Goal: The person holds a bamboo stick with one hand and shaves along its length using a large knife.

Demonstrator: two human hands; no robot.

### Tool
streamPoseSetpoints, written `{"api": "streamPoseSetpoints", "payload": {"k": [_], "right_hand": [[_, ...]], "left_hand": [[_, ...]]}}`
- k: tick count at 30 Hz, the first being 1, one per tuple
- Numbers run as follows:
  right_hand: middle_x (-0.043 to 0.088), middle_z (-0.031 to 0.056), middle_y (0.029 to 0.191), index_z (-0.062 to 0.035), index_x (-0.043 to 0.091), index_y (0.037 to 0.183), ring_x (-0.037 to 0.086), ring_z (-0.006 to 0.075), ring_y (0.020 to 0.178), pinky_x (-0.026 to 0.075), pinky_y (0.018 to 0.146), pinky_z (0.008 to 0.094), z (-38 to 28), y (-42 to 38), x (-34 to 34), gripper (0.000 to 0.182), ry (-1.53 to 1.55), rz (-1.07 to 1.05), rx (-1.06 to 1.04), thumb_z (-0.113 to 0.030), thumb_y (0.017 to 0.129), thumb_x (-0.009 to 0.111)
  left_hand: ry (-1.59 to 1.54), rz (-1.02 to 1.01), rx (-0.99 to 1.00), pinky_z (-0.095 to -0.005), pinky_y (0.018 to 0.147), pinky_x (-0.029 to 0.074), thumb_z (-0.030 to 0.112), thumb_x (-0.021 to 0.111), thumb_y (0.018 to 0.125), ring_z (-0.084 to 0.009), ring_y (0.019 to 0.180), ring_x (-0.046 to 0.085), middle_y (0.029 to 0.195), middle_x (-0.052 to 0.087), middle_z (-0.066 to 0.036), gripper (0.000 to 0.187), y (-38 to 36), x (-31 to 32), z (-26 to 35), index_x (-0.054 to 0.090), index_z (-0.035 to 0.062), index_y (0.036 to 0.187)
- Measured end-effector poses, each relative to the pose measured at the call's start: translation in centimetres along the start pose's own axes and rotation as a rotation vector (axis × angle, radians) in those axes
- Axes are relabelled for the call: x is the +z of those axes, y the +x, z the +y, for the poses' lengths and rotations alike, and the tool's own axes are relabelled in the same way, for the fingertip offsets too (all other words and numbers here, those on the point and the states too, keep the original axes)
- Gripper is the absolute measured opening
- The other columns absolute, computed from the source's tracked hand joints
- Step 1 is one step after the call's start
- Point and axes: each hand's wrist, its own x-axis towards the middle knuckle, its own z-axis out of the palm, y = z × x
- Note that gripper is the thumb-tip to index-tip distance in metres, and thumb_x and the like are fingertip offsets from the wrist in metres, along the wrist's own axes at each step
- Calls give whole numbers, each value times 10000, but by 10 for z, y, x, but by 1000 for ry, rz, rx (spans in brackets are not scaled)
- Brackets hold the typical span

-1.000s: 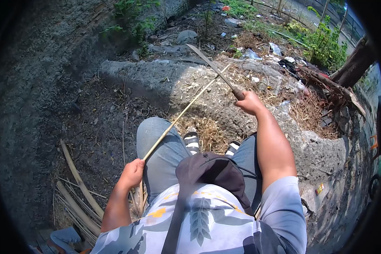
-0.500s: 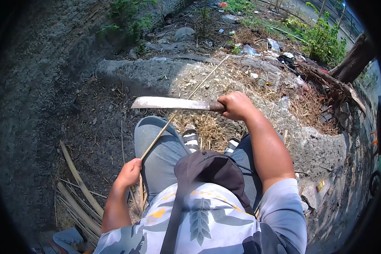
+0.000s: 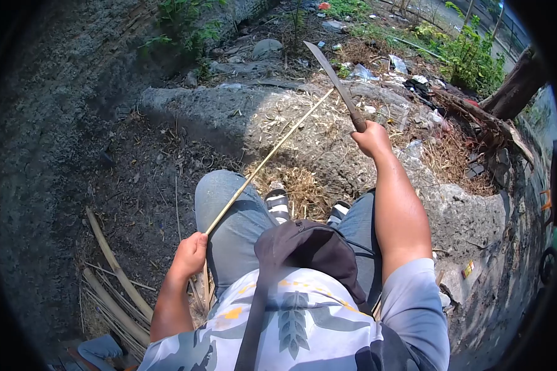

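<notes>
My right hand [image 3: 372, 140] is closed round the handle of a machete [image 3: 332, 75], whose long blade points up and to the left, away from me. The blade crosses the far end of a thin pale stick [image 3: 267, 159], which looks like split bamboo. My left hand [image 3: 192, 252] grips the near end of that stick beside my left thigh [image 3: 229, 198]. From there it slants across my knee toward the rough grey block in front.
A concrete-like block [image 3: 195, 111] littered with shavings [image 3: 297, 185] lies before my feet. Curved bamboo strips [image 3: 120, 272] rest on the ground at my left. A dark bag [image 3: 309, 250] sits on my lap. A tree trunk [image 3: 517, 83] and scattered rubbish are at the far right.
My right hand has moved forward and right, swinging the machete from lying across the stick's middle to its far end. My left hand has stayed almost still.
</notes>
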Motion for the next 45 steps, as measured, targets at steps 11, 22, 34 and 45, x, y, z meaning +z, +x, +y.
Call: {"api": "streamPoseSetpoints", "payload": {"k": [11, 22, 34, 45], "right_hand": [[753, 126, 943, -160, 748, 970, 720, 359, 927, 559, 817, 486, -50, -45, 6, 195, -187, -197, -496, -266, 807, 759], [699, 87, 748, -16, 718, 935, 661, 181, 634, 519, 610, 377, 18, 17, 5, 264, 375, 51, -23, -229, 790, 772], [754, 106, 891, -61, 761, 1049, 723, 241, 831, 548, 786, 398, 5, 16, 2, 429, 198, -200, -55, -345, 729, 800], [720, 79, 763, -28, 737, 939, 681, 203, 694, 520, 665, 381, 18, 14, 8, 378, 213, 7, -51, -348, 768, 843]], "left_hand": [[-8, 30, 5, -434, 640, 457, 393, 451, 1111, -297, 648, 553, 701, 564, -165, 469, 0, 3, 1, 579, -3, 895], [-1, 192, 125, -465, 598, 429, 385, 453, 1112, -396, 610, 539, 668, 530, -220, 479, -1, 21, -13, 547, -3, 846], [-83, 161, 78, -415, 609, 429, 380, 422, 1124, -265, 615, 512, 667, 523, -147, 498, -2, 21, -12, 544, -9, 838], [-97, 143, 73, -413, 607, 431, 395, 418, 1124, -247, 616, 514, 659, 528, -140, 506, -1, 19, -9, 567, -14, 867]]}}
